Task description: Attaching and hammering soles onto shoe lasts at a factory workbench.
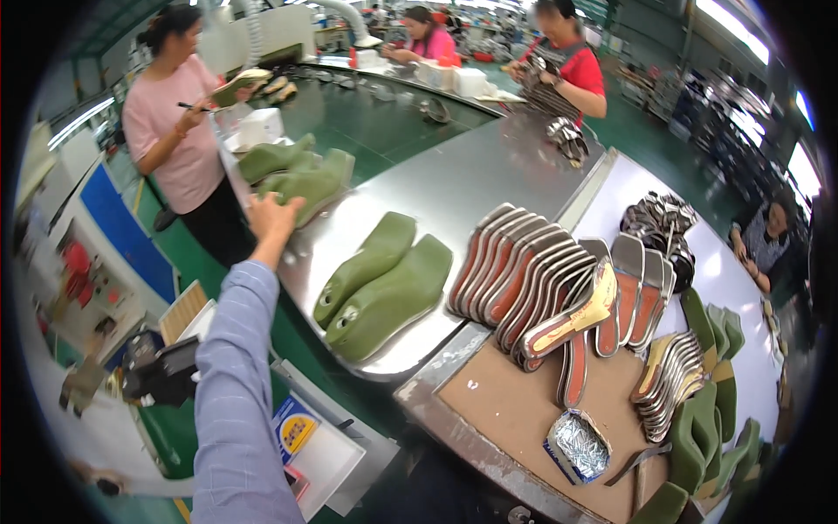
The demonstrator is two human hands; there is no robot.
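Observation:
My left hand (272, 217) reaches out at the end of a blue-sleeved arm. Its fingers are apart over the near end of a green shoe last (321, 185); whether they press on it I cannot tell. Beside that last lies another green shoe last (272, 159). Nearer to me, a pair made up of one green shoe last (371, 260) and a second green shoe last (403, 297) rests on the metal tabletop (419, 201), with holes at their near ends. My right hand is out of view.
Right of the lasts stand rows of insoles (515, 262) on a brown board (489, 384). A small box of nails (580, 447) and a dark strip-like tool (639, 461) lie there. More green lasts (698, 437) crowd the right edge. Co-workers stand left (188, 131) and far right (567, 79).

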